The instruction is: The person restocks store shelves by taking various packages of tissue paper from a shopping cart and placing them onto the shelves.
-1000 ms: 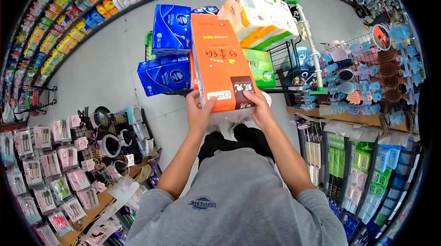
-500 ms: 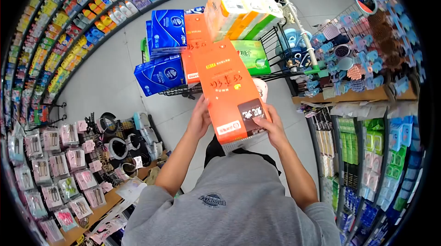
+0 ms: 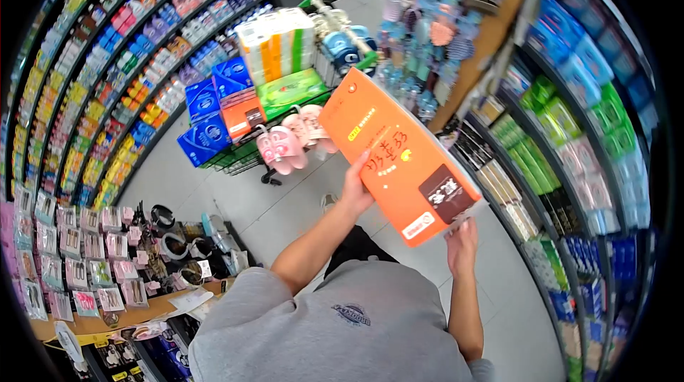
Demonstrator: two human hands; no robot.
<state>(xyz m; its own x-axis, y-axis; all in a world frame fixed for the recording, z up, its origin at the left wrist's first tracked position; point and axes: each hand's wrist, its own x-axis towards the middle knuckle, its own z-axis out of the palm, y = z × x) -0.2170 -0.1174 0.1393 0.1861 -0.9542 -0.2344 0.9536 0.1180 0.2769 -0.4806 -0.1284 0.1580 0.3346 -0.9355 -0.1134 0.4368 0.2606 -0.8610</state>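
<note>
A large orange tissue pack [image 3: 388, 161] with a dark brown label is held tilted in front of me. My left hand [image 3: 358, 186] grips its left edge, the fingers partly hidden by the pack. At the lower right corner my right hand [image 3: 463, 239] holds the pack from below. Beyond it stands a shopping cart [image 3: 239, 161]. Inside are blue tissue packs [image 3: 206, 141], another orange pack [image 3: 244, 118], a green pack [image 3: 293, 93] and a tall white, orange and green bundle [image 3: 276, 43]. Pink slippers [image 3: 282, 150] hang at the cart's near side.
Curved shelves of bottles [image 3: 135, 97] line the left. Hair accessories [image 3: 189, 243] and small carded goods [image 3: 78, 254] hang at the lower left. On the right are shelves of packaged goods [image 3: 563, 161], and a rack of brushes [image 3: 442, 33] stands behind the cart.
The orange tissue pack has moved right, away from the cart, and turned with both hands. My view has swung right, so the cart sits further left and the pink slippers show.
</note>
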